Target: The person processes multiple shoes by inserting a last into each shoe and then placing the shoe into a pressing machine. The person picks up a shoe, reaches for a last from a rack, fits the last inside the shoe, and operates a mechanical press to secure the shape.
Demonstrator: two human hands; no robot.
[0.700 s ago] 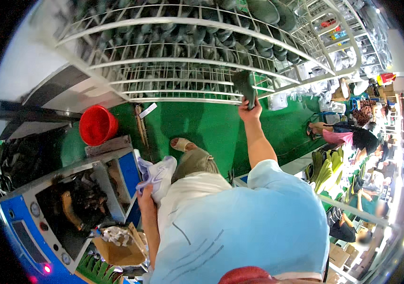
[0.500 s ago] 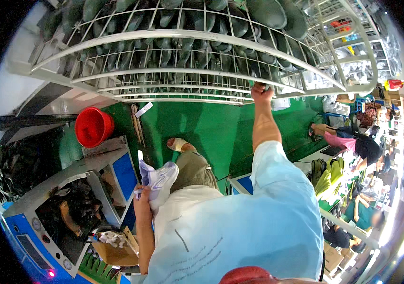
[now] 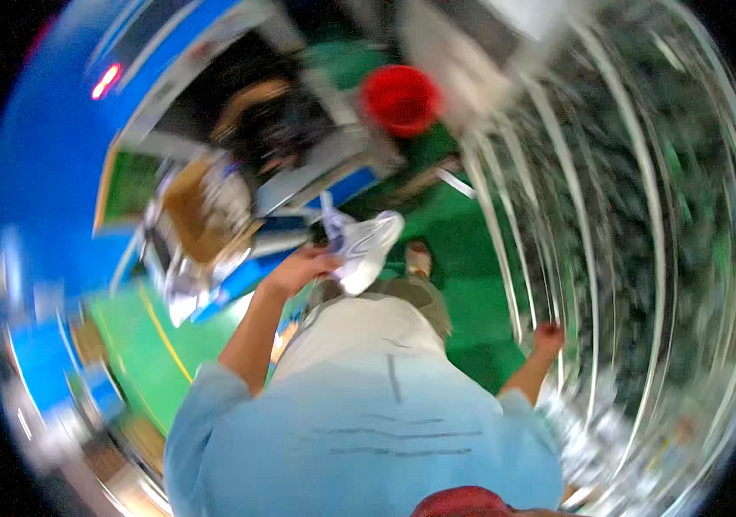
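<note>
A white shoe with lavender trim [image 3: 366, 250] hangs from my left hand [image 3: 306, 269], whose fingers are closed on its heel end, in front of my waist. My right hand [image 3: 547, 338] is at the edge of a white wire rack [image 3: 576, 198] on my right. Its fingers look curled round a rail, though motion smears them. Dark, shoe-shaped pieces [image 3: 678, 172] fill the rack's tiers behind the bars.
A red bucket [image 3: 402, 100] stands on the green floor [image 3: 493, 297] ahead. To the front left is a blue and grey machine [image 3: 333, 146] with a dark opening. A cardboard box [image 3: 200, 211] with white scraps sits beside it.
My view and body have turned left, so the rack now lies on my right. The shoe stays in my left hand. My right hand remains at the rack's edge.
</note>
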